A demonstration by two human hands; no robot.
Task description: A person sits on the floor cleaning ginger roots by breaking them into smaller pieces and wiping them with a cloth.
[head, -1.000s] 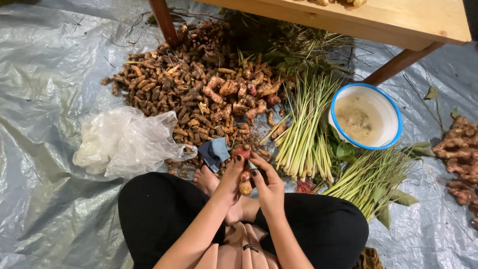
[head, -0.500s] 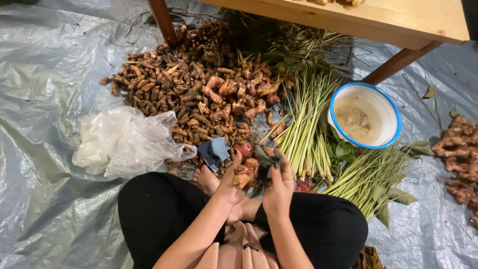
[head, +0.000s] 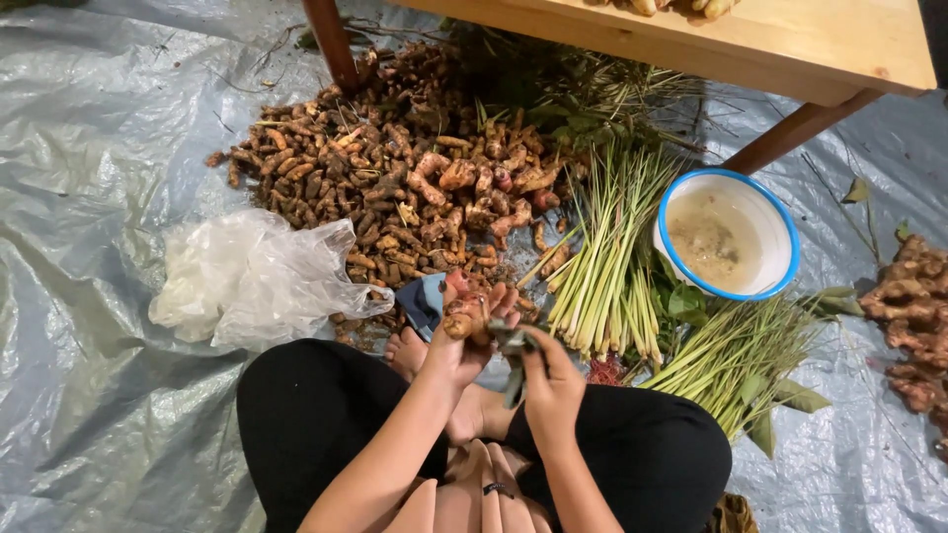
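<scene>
As seen from the head view, left hand (head: 464, 341) grasps a turmeric root (head: 460, 322); right hand (head: 549, 380) clenches a dark-handled tool (head: 513, 353). Both sit just below the root pile (head: 395, 178); plastic bag (head: 252, 281) to its lower left.

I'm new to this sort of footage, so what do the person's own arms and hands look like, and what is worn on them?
Both forearms are bare, with no sleeves in view and no gloves. The left hand and the right hand show no rings that I can make out. A dark band sits low between the arms, but it's too small to tell whether it is on a wrist. Black trousers cover the legs.
</scene>
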